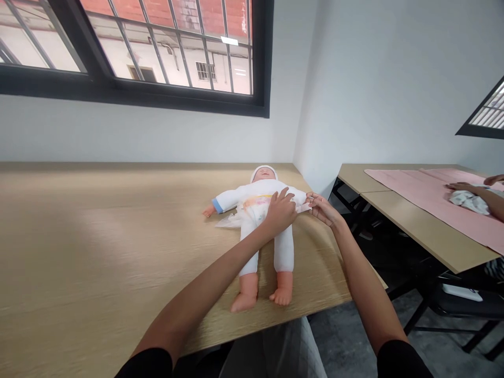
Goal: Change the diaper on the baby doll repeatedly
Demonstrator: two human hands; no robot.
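Observation:
A baby doll (248,245) in a white suit with a blue cuff and a white cap lies on its back, feet toward me. Around its hips is a white diaper (255,211) with a coloured print along the front. My left hand (281,212) rests on the front of the diaper, fingers spread. At the doll's side, my right hand (322,209) pinches the diaper's side tab (303,208), which stretches out between my two hands. The other side of the diaper sticks out loosely onto the table by the doll's far-left hip.
The doll lies near the right edge of a wooden table (118,252). Beyond a gap stands another table (413,226) with a pink mat (417,189), where another person's hands touch a white cloth (470,200). A black chair (464,304) stands below it.

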